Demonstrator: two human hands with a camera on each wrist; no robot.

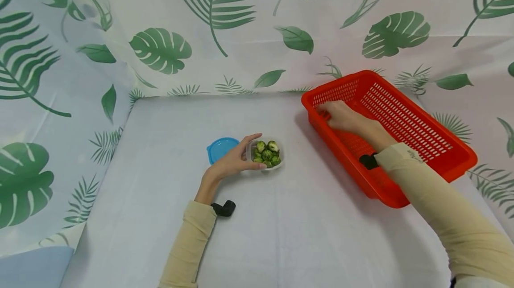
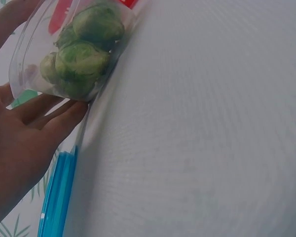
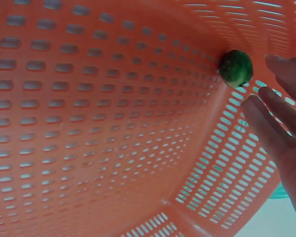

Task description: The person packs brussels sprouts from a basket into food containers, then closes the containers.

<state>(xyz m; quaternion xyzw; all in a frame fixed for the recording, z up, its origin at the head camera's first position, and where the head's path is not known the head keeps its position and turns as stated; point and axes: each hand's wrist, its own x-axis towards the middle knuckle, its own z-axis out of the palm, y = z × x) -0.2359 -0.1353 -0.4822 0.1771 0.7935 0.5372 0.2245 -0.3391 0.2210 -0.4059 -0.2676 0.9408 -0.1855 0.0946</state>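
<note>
Several Brussels sprouts [image 1: 267,154] lie in a small clear plastic container [image 1: 250,150] on the table. My left hand [image 1: 230,162] grips that container from its left side, thumb and fingers around its wall. In the left wrist view the sprouts [image 2: 83,61] show through the see-through side. My right hand [image 1: 341,116] reaches into the far left corner of a red plastic basket [image 1: 401,118]. One Brussels sprout [image 3: 236,68] sits in that corner, just off the fingertips [image 3: 251,104] in the right wrist view. The right fingers are apart and hold nothing.
A blue lid [image 1: 221,150] lies on the table just behind and left of the container. The basket's raised slotted walls surround my right hand. A leaf-patterned curtain [image 1: 241,56] hangs behind the table [image 1: 257,239].
</note>
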